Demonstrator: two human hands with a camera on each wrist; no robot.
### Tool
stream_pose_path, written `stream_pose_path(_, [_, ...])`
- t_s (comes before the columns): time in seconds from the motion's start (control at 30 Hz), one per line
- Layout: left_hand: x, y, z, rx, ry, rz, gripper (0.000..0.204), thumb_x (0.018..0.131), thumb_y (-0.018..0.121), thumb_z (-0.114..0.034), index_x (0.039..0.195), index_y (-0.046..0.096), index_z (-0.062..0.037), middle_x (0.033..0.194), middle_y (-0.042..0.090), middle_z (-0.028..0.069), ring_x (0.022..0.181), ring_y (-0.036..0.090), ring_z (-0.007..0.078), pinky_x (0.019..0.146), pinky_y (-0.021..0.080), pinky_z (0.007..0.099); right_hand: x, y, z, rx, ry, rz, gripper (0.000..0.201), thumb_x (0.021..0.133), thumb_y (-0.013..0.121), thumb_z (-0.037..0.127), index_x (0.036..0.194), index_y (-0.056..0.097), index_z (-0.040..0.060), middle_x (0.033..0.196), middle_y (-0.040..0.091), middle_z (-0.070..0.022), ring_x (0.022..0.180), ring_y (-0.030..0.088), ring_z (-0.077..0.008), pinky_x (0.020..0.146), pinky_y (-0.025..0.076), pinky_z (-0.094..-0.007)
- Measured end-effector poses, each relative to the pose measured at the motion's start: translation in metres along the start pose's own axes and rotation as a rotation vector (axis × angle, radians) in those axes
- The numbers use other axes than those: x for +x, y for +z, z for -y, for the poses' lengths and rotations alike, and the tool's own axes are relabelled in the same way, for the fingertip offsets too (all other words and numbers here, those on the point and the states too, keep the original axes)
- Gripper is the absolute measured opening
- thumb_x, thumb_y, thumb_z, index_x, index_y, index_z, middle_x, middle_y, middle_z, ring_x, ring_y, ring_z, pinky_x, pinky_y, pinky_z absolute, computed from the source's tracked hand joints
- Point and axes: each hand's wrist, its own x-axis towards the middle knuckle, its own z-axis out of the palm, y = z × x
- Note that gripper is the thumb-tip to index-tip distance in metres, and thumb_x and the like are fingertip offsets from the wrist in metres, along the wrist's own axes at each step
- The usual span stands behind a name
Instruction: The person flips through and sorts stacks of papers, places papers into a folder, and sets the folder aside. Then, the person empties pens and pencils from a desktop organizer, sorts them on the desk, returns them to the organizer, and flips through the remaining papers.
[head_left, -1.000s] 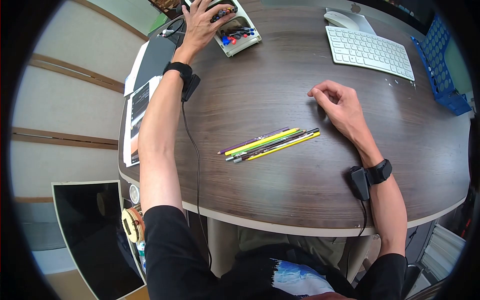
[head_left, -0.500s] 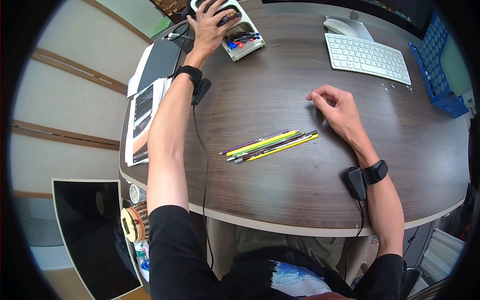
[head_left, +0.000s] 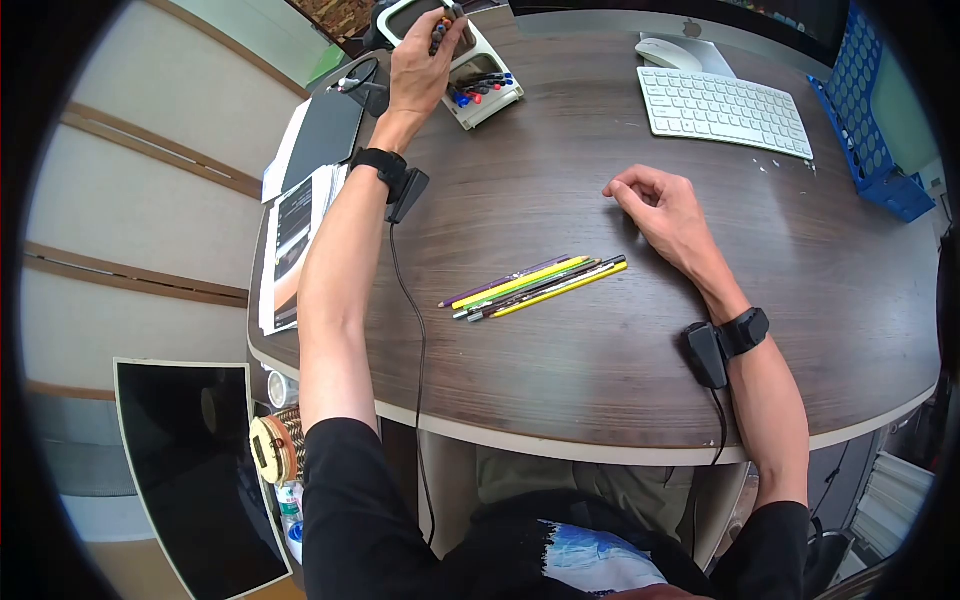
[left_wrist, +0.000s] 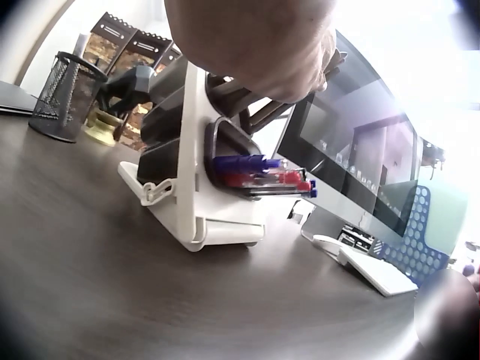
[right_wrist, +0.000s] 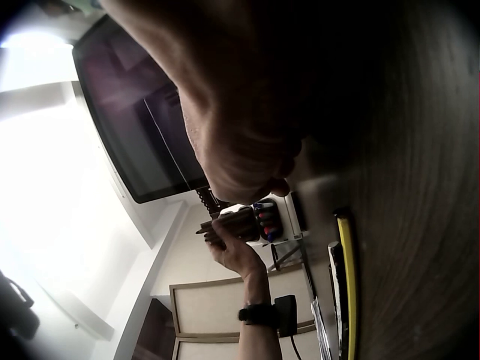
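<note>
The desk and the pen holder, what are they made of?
The desk looks like wood, or maybe a printed wood-look top: it has brown grain lines and a soft shine. The pen holder seems to be hard plastic, because its white frame is smooth with rounded edges.

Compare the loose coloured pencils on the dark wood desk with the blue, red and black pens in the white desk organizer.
The coloured pencils lie flat on the dark wood desk; the pens poke out of a compartment in the white desk organizer. The pencils show nearly their full length, the pens only their upper parts. The pencils include yellow, green and purple; the pens show blue, red and black. Both are slim and grouped together.
</note>
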Motion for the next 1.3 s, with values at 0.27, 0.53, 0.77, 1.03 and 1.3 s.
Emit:
stream_pose_path(0.27, [0.018, -0.054, -0.071, -0.239, -0.16, 0.043, 0.033, 0.111, 0.071, -0.03, 0.122, 0.071, 0.0005, 0.099, 0.079, 0.0063, 0.089, 0.068, 0.0087, 0.079, 0.055, 0.0284, 0.002, -0.001, 0.004, 0.0, -0.032, -0.015, 0.035, 0.099, 0.069, 0.035, 0.102, 0.082, 0.0022, 0.069, 0.061, -0.0045, 0.067, 0.054, -0.0146, 0.065, 0.046, -0.0359])
stream_pose_path(0.53, [-0.048, -0.092, -0.164, 0.187, 0.032, 0.808, 0.026, 0.104, 0.07, -0.015, 0.129, 0.068, -0.007, 0.12, 0.076, 0.0161, 0.104, 0.075, 0.0394, 0.092, 0.062, 0.0454, -0.001, -0.004, 0.008, -0.05, -0.027, 0.01, 0.036, 0.099, 0.068, 0.035, 0.104, 0.082, 0.0023, 0.072, 0.065, -0.0067, 0.068, 0.059, -0.0185, 0.069, 0.049, -0.0384])
stream_pose_path(0.77, [-0.088, -0.058, -0.196, 0.306, -0.062, 1.187, 0.033, 0.107, 0.068, -0.032, 0.129, 0.066, -0.0073, 0.114, 0.077, 0.0191, 0.097, 0.076, 0.0429, 0.085, 0.063, 0.0512, -0.004, -0.005, 0.004, -0.058, -0.059, 0.003, 0.036, 0.099, 0.069, 0.035, 0.106, 0.082, 0.0025, 0.076, 0.07, -0.0105, 0.073, 0.065, -0.0216, 0.074, 0.053, -0.0389])
stream_pose_path(1.03, [-0.052, -0.051, -0.163, 0.236, -0.11, 0.773, 0.045, 0.102, 0.073, -0.05, 0.126, 0.076, -0.0123, 0.119, 0.08, 0.013, 0.11, 0.075, 0.0335, 0.096, 0.059, 0.0463, -0.007, -0.007, 0.003, -0.061, -0.043, 0.021, 0.034, 0.098, 0.067, 0.032, 0.107, 0.082, 0.0023, 0.079, 0.072, -0.0136, 0.076, 0.069, -0.024, 0.076, 0.055, -0.0393])
stream_pose_path(1.3, [-0.015, -0.029, -0.021, 0.77, 0.174, 0.369, 0.033, 0.1, 0.075, -0.035, 0.13, 0.076, -0.0191, 0.125, 0.073, 0.0066, 0.123, 0.065, 0.032, 0.114, 0.037, 0.078, -0.009, -0.002, -0.006, -0.041, -0.083, -0.026, 0.031, 0.102, 0.068, 0.029, 0.103, 0.081, 0.0004, 0.066, 0.058, -0.0016, 0.064, 0.049, -0.0107, 0.062, 0.041, -0.033])
